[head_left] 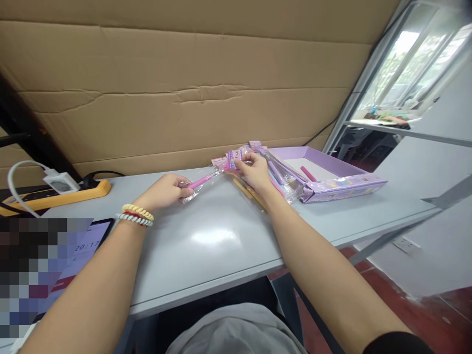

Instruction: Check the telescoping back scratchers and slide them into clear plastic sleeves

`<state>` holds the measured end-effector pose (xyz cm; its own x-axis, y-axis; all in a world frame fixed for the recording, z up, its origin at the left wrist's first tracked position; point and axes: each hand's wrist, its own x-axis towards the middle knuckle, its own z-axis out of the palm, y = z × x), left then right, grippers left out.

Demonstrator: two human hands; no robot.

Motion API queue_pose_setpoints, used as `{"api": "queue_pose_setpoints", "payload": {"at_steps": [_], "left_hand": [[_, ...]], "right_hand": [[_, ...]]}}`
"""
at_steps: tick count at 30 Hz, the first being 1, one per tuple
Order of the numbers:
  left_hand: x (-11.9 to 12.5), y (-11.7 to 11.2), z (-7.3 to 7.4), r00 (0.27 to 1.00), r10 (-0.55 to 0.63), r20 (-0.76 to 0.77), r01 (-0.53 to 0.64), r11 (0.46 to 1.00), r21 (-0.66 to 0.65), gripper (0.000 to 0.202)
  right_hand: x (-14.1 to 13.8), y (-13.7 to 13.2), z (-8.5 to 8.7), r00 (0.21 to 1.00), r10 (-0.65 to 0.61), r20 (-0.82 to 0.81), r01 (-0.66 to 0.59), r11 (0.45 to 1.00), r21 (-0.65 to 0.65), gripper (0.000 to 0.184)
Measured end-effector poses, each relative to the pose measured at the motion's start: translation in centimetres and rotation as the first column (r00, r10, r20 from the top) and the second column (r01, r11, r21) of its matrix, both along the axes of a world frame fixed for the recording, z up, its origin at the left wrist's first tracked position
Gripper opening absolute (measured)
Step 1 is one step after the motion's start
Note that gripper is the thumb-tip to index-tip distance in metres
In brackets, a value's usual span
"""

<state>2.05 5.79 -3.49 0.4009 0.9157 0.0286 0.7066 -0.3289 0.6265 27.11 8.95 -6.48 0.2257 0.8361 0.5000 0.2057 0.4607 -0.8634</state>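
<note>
My left hand (pixel 166 191) is closed on the lower end of a pink pen-like stick (pixel 201 182) in a clear plastic wrapper. The wrapper's other end has a small purple printed label (pixel 233 158), which the fingers of my right hand (pixel 255 172) pinch. Under and beside my right hand lies a pile of similar wrapped sticks, among them a purple one (pixel 276 173) and a yellow one (pixel 243 189). The pile leans against a shallow purple box (pixel 344 190) with a loose dark pink stick (pixel 308 173) inside.
At the left are a yellow power strip (pixel 88 191) with a white charger (pixel 62 182) plugged in, and a tablet or phone (pixel 88 246), partly blurred out. A cardboard sheet (pixel 191 69) stands behind the grey table (pixel 191 275). A metal frame (pixel 350 113) rises at the right.
</note>
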Motion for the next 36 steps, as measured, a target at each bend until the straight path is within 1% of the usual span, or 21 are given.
{"api": "queue_pose_setpoints", "payload": {"at_steps": [1, 3, 5, 7, 9, 11, 13, 15, 17, 18, 19, 20, 21, 23, 24, 25, 26, 29, 31, 34, 36], "left_hand": [[-0.1, -0.1, 0.1, 1.0, -0.004, 0.007, 0.004, 1.0, -0.005, 0.022], [-0.3, -0.1, 0.0, 1.0, -0.014, 0.023, 0.014, 1.0, -0.019, 0.022], [-0.4, 0.0, -0.2, 0.999, -0.026, 0.045, 0.028, 0.999, -0.041, 0.023], [-0.5, 0.2, -0.4, 0.998, -0.038, 0.059, 0.042, 0.997, -0.062, 0.023], [-0.7, 0.4, -0.6, 0.996, -0.051, 0.066, 0.056, 0.996, -0.072, 0.024], [-1.0, 0.4, -0.6, 0.995, -0.066, 0.075, 0.072, 0.994, -0.082, 0.023], [-1.3, 0.4, -0.5, 0.992, -0.087, 0.087, 0.095, 0.991, -0.094, 0.021], [-1.5, 0.3, -0.4, 0.989, -0.113, 0.098, 0.122, 0.987, -0.101, 0.02], [-1.7, 0.3, -0.2, 0.987, -0.121, 0.105, 0.133, 0.985, -0.11, 0.02], [-1.8, 0.3, -0.1, 0.987, -0.116, 0.113, 0.129, 0.985, -0.115, 0.02], [-1.8, 0.3, -0.1, 0.987, -0.104, 0.123, 0.119, 0.985, -0.123, 0.02], [-1.9, 0.3, -0.1, 0.987, -0.092, 0.132, 0.11, 0.985, -0.13, 0.02], [-1.9, 0.3, -0.1, 0.987, -0.081, 0.138, 0.1, 0.986, -0.136, 0.021], [-2.0, 0.4, -0.1, 0.988, -0.069, 0.138, 0.089, 0.986, -0.143, 0.022], [-2.1, 0.4, -0.1, 0.989, -0.07, 0.134, 0.089, 0.986, -0.143, 0.022], [-2.1, 0.5, -0.2, 0.989, -0.076, 0.13, 0.094, 0.986, -0.14, 0.022], [-2.2, 0.5, -0.2, 0.988, -0.084, 0.128, 0.101, 0.986, -0.135, 0.023], [-2.3, 0.6, -0.3, 0.988, -0.087, 0.125, 0.102, 0.987, -0.122, 0.023], [-2.4, 0.7, -0.3, 0.99, -0.062, 0.124, 0.078, 0.99, -0.122, 0.023], [-2.4, 0.8, -0.4, 0.991, -0.047, 0.122, 0.061, 0.991, -0.116, 0.025], [-2.4, 0.9, -0.5, 0.991, -0.057, 0.122, 0.071, 0.991, -0.115, 0.025]], "right_hand": [[0.0, 0.0, -0.2, 0.992, -0.078, 0.099, 0.074, 0.997, 0.038, 0.021], [-0.2, 0.1, -0.4, 0.939, -0.221, 0.264, 0.186, 0.971, 0.153, 0.019], [-0.3, 0.1, -0.6, 0.887, -0.306, 0.345, 0.227, 0.941, 0.251, 0.018], [-0.3, 0.2, -0.7, 0.868, -0.347, 0.357, 0.246, 0.922, 0.298, 0.017], [-0.1, 0.4, -0.7, 0.861, -0.391, 0.326, 0.295, 0.905, 0.308, 0.017], [0.1, 0.5, -0.8, 0.859, -0.428, 0.281, 0.352, 0.893, 0.281, 0.017], [0.4, 0.6, -0.7, 0.875, -0.425, 0.233, 0.378, 0.899, 0.22, 0.017], [0.5, 0.6, -0.6, 0.907, -0.384, 0.174, 0.364, 0.921, 0.138, 0.016], [0.6, 0.6, -0.3, 0.947, -0.316, 0.058, 0.314, 0.949, 0.033, 0.017], [0.6, 0.6, -0.1, 0.964, -0.262, -0.04, 0.261, 0.965, -0.029, 0.019], [0.7, 0.5, 0.1, 0.969, -0.187, -0.159, 0.175, 0.981, -0.087, 0.02], [0.7, 0.4, 0.4, 0.955, -0.091, -0.282, 0.056, 0.99, -0.132, 0.021], [0.8, 0.1, 0.6, 0.922, 0.016, -0.388, -0.083, 0.984, -0.156, 0.022], [1.0, -0.4, 1.1, 0.834, 0.222, -0.505, -0.342, 0.927, -0.157, 0.019], [1.1, -0.7, 1.2, 0.797, 0.296, -0.527, -0.43, 0.89, -0.149, 0.018], [1.1, -0.9, 1.4, 0.769, 0.341, -0.541, -0.479, 0.868, -0.134, 0.017], [1.2, -1.1, 1.5, 0.75, 0.359, -0.555, -0.494, 0.862, -0.11, 0.017], [1.2, -1.3, 1.6, 0.742, 0.339, -0.578, -0.437, 0.899, -0.034, 0.017], [1.2, -1.2, 1.5, 0.766, 0.336, -0.548, -0.417, 0.908, -0.027, 0.017], [0.9, -0.9, 1.2, 0.82, 0.323, -0.473, -0.399, 0.914, -0.067, 0.021], [0.7, -0.7, 0.9, 0.874, 0.268, -0.405, -0.325, 0.943, -0.078, 0.026]]}}
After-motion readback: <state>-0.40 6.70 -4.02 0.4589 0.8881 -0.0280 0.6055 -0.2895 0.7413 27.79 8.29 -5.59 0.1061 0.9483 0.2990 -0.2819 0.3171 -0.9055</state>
